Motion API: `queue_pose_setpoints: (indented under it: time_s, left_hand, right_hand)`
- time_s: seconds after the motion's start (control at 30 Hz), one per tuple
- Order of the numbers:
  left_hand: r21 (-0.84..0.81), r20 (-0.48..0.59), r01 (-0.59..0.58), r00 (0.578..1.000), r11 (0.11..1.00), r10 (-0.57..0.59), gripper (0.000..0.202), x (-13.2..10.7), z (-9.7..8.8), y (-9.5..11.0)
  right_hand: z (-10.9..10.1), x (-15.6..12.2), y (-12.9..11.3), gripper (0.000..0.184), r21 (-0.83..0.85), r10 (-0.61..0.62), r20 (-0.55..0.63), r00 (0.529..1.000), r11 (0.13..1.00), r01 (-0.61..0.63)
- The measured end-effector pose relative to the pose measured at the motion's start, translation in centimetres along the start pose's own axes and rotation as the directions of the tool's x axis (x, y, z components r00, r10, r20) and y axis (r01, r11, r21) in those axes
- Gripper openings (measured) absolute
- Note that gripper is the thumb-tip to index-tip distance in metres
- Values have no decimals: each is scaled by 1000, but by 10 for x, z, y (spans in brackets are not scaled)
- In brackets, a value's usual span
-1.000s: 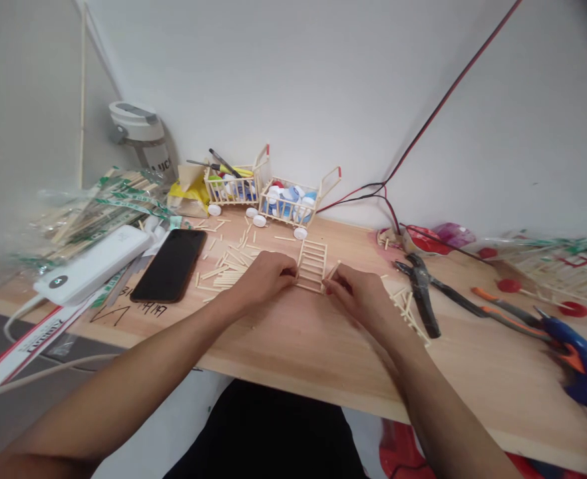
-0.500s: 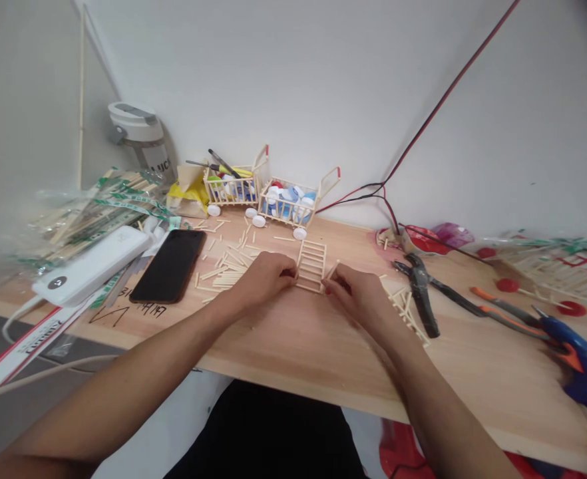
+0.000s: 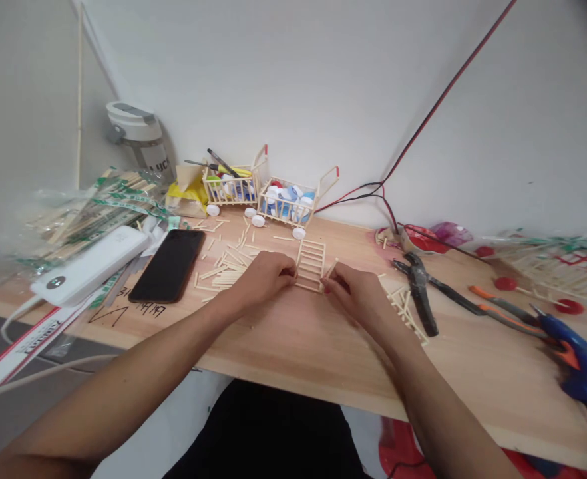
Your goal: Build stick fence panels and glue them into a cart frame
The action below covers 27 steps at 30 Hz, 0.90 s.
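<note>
The frame [image 3: 311,260] and 2 carts [image 3: 285,220] look matt, bare wood to me; I see a smooth wood table [image 3: 293,352], plastic wheels [image 3: 299,233], glossy phone [image 3: 168,266], crinkled clear wrap [image 3: 128,205].

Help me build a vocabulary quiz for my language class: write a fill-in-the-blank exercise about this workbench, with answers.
1. The small ladder-shaped frame of pale wooden sticks is ____ the person's left hand and right hand.
2. The pale wooden-stick cart holding the slim black pen has round wheels coloured ____.
3. The flat black phone lies nearer to the person's ____ hand.
4. The blue-and-orange glue gun lies toward the person's ____ side.

Missing words: between; white; left; right.
</note>
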<state>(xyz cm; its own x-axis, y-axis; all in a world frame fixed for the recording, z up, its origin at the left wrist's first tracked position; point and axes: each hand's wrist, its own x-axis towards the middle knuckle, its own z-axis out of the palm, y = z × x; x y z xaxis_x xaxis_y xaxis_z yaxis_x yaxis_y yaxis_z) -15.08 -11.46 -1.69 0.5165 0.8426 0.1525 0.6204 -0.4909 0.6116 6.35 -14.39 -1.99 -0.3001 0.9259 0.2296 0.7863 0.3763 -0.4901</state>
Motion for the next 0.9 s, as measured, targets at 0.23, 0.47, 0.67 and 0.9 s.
queue_pose_setpoints:
  time_s: [0.23, 0.47, 0.67, 0.9]
  left_hand:
    - [0, -4, 2, 1000, 1000, -2, 11, 1, 0, -1]
    - [5, -4, 1, 1000, 1000, -1, 11, 0, 0, -1]
    - [32, -27, -26, 999, 999, 27, 12, 0, 4, -4]
    - [43, -40, -43, 998, 998, 44, 13, 1, 7, -7]
  right_hand:
    - [0, 1, 0, 18, 1, 11, -1, 1000, 1000, -11]
    - [1, 1, 2, 20, -15, -11, -10, 1000, 1000, 10]
    - [1, 1, 2, 19, -42, -13, -8, 1000, 999, 12]
    - [2, 1, 3, 16, -96, -16, 5, 1000, 995, 16]
